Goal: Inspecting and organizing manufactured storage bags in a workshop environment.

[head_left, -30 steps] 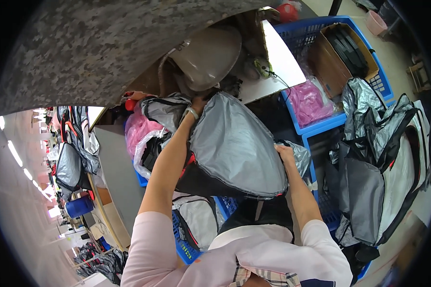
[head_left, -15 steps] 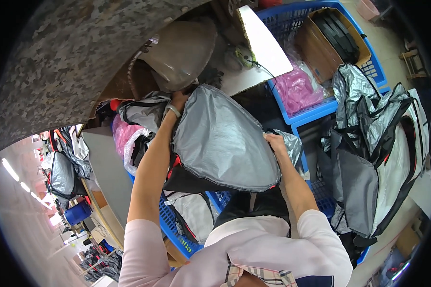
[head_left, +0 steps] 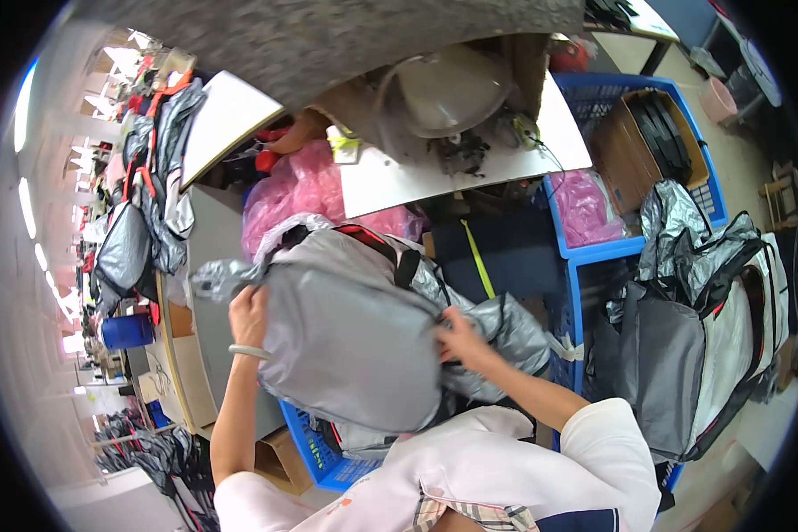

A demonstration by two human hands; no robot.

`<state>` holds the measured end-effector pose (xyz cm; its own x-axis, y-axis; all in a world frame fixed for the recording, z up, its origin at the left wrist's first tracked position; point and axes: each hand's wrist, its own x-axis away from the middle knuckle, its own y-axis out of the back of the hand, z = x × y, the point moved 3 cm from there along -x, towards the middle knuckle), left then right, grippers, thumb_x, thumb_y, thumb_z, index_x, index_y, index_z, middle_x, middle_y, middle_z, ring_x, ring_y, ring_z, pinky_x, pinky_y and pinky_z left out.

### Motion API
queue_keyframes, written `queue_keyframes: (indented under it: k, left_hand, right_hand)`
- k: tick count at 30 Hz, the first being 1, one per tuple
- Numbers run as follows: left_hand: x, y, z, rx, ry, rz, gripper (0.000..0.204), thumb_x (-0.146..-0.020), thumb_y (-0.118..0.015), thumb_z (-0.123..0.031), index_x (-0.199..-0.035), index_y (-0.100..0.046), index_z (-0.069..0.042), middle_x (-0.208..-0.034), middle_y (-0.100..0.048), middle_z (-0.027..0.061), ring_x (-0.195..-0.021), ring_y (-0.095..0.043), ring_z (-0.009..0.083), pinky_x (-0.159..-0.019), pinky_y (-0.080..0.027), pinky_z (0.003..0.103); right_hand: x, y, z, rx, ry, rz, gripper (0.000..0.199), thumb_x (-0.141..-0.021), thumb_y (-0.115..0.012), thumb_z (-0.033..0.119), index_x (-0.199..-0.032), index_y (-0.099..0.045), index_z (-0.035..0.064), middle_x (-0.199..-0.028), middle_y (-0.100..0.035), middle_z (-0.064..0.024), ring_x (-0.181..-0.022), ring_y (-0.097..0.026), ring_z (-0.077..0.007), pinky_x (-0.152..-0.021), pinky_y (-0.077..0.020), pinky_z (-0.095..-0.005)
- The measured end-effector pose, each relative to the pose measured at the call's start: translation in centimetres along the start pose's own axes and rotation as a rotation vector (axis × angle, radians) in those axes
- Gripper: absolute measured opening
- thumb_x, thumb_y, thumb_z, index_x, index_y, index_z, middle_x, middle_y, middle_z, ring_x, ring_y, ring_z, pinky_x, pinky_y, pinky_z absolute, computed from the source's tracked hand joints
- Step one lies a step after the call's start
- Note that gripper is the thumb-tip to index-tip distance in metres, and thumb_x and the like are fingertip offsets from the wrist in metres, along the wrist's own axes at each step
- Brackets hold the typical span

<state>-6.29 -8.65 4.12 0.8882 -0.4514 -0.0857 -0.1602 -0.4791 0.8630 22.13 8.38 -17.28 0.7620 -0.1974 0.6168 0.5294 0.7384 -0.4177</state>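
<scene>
A grey bag (head_left: 355,341) with a rounded front panel and silvery fabric at its edges hangs between my hands, slightly blurred. My left hand (head_left: 248,315), with a pale bangle at the wrist, grips its left upper edge beside a crumpled silver flap (head_left: 220,279). At the opposite edge, the fingers of my right hand (head_left: 461,339) are closed on dark edging. Just behind and to the right lies crumpled silver fabric (head_left: 505,332). A light grey bag with red and black trim (head_left: 350,244) sits beyond the held one, partly covered by it.
A blue crate (head_left: 324,457) stands below the held bag. Ahead is a white tabletop (head_left: 470,173) with a machine. Pink plastic (head_left: 297,191) bulges at its left. To the right are a blue crate with a carton (head_left: 634,146) and a pile of grey and silver bags (head_left: 683,337).
My hands have moved left with the bag, away from the machine. Its grey outside now shows instead of the broad silvery face. The whole view has turned, showing more of the tabletop and pink plastic.
</scene>
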Motion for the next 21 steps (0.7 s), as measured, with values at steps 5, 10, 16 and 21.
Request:
queue_keyframes:
  k: [5, 10, 16, 21]
  left_hand:
    - [3.0, 15.1, -0.5, -0.393, -0.455, -0.336, 0.025, -0.083, -0.058, -0.015, -0.064, -0.050, 0.000, -0.052, -0.040, 0.0136, -0.044, -0.035, 0.0205, -0.045, -0.031, 0.033]
    - [5.4, 22.9, -12.0, -0.518, -0.810, -0.103, 0.028, -0.080, -0.061, -0.017, -0.058, -0.049, -0.005, -0.051, -0.044, 0.0110, -0.041, -0.043, 0.0212, -0.041, -0.032, 0.033]
    - [17.3, 11.6, -16.4, -0.624, -1.504, 0.618, 0.006, -0.060, -0.060, -0.013, -0.054, -0.060, -0.013, -0.055, -0.061, 0.0040, -0.057, -0.063, 0.0189, -0.044, -0.044, 0.030]
    - [20.7, 5.0, -19.7, -0.304, -1.783, 0.695, 0.018, -0.063, -0.060, -0.023, -0.055, -0.054, -0.007, -0.048, -0.053, 0.0048, -0.047, -0.057, 0.0203, -0.040, -0.042, 0.031]
  right_hand:
    - [6.2, -16.5, -2.1, -0.184, -0.060, 0.316, 0.041, -0.087, -0.050, 0.014, -0.117, -0.022, 0.0094, -0.088, -0.052, -0.0147, -0.074, -0.060, -0.0230, -0.058, -0.0545, -0.0373]
    - [12.6, -19.9, 2.9, 0.119, -0.130, 0.753, 0.033, -0.088, -0.052, 0.016, -0.113, -0.038, 0.0007, -0.087, -0.061, -0.0149, -0.071, -0.064, -0.0239, -0.061, -0.0541, -0.0307]
    - [20.9, -18.1, 23.7, 0.036, 1.179, 0.655, 0.037, -0.091, -0.041, 0.024, -0.081, -0.059, -0.0057, -0.088, -0.061, -0.0245, -0.079, -0.063, -0.0302, -0.073, -0.0507, -0.0409]
    - [10.3, -14.2, 18.7, 0.585, 1.091, 0.209, 0.026, -0.088, -0.048, 0.019, -0.095, -0.061, -0.0027, -0.093, -0.064, -0.0098, -0.085, -0.060, -0.0145, -0.076, -0.0443, -0.0260]
